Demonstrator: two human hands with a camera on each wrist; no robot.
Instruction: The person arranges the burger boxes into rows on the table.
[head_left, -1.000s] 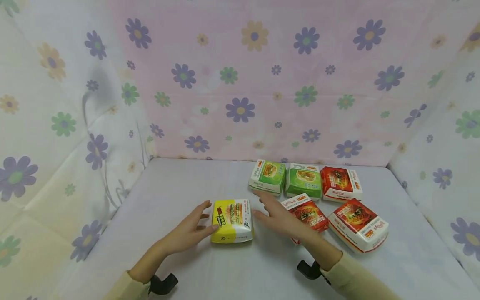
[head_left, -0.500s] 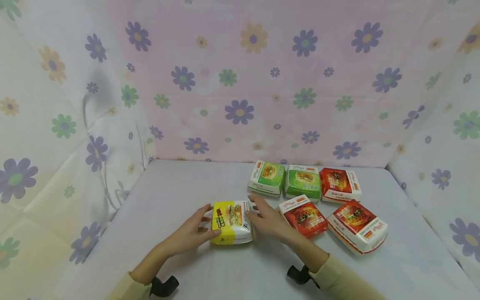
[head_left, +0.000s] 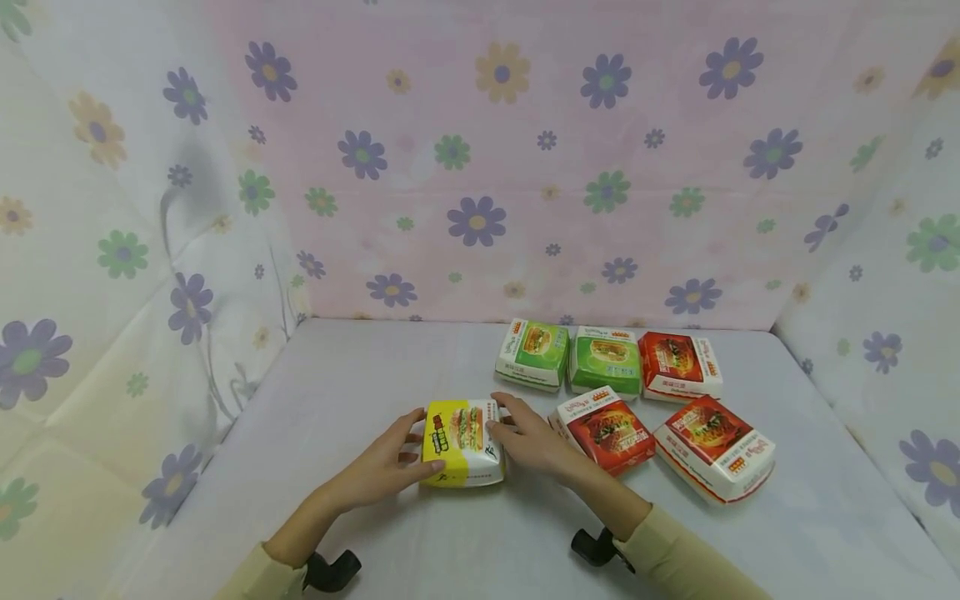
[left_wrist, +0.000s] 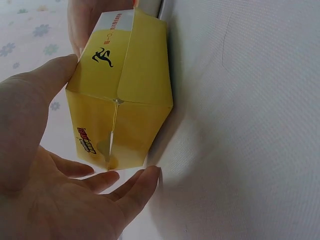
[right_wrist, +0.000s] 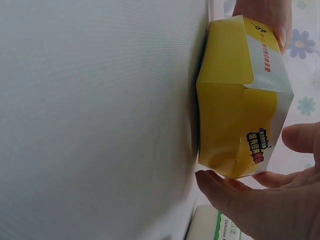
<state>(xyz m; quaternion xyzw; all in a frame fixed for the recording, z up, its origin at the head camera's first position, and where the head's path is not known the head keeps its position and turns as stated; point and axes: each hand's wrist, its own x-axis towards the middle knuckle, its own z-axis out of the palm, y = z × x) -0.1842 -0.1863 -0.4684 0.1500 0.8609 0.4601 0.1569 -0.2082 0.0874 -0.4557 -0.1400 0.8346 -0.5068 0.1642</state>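
A yellow-and-white burger box [head_left: 463,446] with a burger picture rests on the table between both hands. My left hand [head_left: 386,462] holds its left end, thumb on the top's near-left edge and fingers bent along the far side. In the left wrist view, that thumb [left_wrist: 60,70] meets the box's edge. At the right end is my right hand [head_left: 528,433], its fingertips at the back corner. In the right wrist view, the right fingers [right_wrist: 215,187] touch the box [right_wrist: 225,120], while the thumb sits just off its edge.
Two green burger boxes [head_left: 531,357] and a red one [head_left: 681,367] line the back right. Two more red-and-white boxes, one [head_left: 607,429] beside my right forearm and one [head_left: 716,450] farther right, lie nearer. Flowered cloth [head_left: 480,167] encloses the table's back and sides.
My right hand has moved left from beside the burger box to its right end. My left thumb has shifted slightly farther onto the near-left edge. The boxes stay put.
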